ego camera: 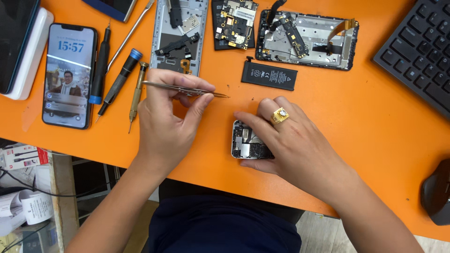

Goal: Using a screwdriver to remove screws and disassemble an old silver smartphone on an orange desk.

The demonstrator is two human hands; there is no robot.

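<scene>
My left hand (164,126) pinches a pair of metal tweezers (187,89), tips pointing right over the orange table (365,122). My right hand (290,140), with a gold ring on one finger, lies over a small opened silver phone (246,143) near the table's front edge, holding it down; its exposed circuitry shows at the left, the rest is hidden under the fingers. A small black battery (269,76) lies just beyond the tweezer tips.
Several screwdrivers (119,79) and a lit smartphone (69,75) lie at the left. Dismantled phone frames (307,40) and a circuit board (233,23) sit at the back. A black keyboard (419,51) and mouse (436,192) are at the right.
</scene>
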